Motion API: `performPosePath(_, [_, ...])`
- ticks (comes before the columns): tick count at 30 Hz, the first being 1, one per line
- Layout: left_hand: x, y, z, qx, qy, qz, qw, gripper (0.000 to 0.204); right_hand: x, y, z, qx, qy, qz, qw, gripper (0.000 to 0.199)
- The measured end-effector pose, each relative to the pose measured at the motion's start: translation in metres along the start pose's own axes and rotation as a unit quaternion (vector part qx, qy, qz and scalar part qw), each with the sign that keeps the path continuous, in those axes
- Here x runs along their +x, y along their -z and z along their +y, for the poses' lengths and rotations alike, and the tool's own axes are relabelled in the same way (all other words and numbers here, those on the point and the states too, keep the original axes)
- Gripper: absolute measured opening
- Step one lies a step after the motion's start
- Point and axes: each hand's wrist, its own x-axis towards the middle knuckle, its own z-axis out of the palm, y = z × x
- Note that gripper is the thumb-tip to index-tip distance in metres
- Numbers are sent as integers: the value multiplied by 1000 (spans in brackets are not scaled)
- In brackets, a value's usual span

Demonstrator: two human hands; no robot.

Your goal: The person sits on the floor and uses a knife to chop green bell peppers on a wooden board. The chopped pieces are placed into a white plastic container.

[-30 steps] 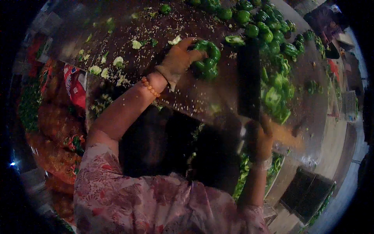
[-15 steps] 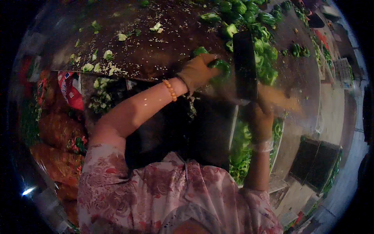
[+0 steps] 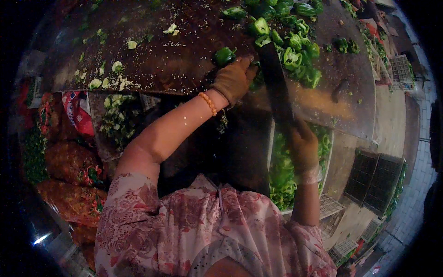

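Observation:
My left hand (image 3: 234, 81), in a brown glove, is closed over a green bell pepper (image 3: 257, 81) at the near edge of the dark table. Its fingers partly cover that pepper. Gripped in my gloved right hand (image 3: 302, 145) is a dark, broad-bladed cleaver (image 3: 275, 85). The blade slants up and left, close beside my left fingers and the pepper; whether it touches the pepper I cannot tell. Just past my left knuckles lies a whole green pepper (image 3: 224, 56). Right of the blade are several cut pepper pieces (image 3: 295, 57).
Whole peppers (image 3: 265, 10) are heaped at the far side of the table (image 3: 152, 69), which has scattered seeds and pale scraps (image 3: 117, 67). Below its edge, cut peppers fill a crate (image 3: 281, 180) beside my right forearm. Left stand a scrap container (image 3: 121, 115) and orange net sacks (image 3: 71, 161).
The cleaver has swung from nearly upright to slanting left, nearer my left hand. My left fingers have shifted over the pepper and hide more of it. The whole view has shifted slightly.

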Motion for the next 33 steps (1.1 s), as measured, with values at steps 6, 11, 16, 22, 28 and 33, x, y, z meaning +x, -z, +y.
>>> performPosePath(6, [-2,-11,-5,67,-1,68,995,38,-13,1,-4,13,-10,-10,1000,42])
performPosePath(11, [-3,-12,-3,100,-4,54,993,37,-17,3,0,-44,16,-9,999,42])
performPosePath(16, [-11,-17,-2,115,-37,103,987,37,-1,-4,-11,-59,-11,-21,998,41])
performPosePath(22, [-16,-19,-8,90,-57,57,993,45,60,-42,-4,-7,7,-74,997,39])
performPosePath(28, [2,1,-2,0,-33,80,996,30,117,-33,51,-52,165,-100,980,38])
performPosePath(33, [58,3,-11,46,-116,48,991,25,129,-9,73,-59,256,-30,964,37])
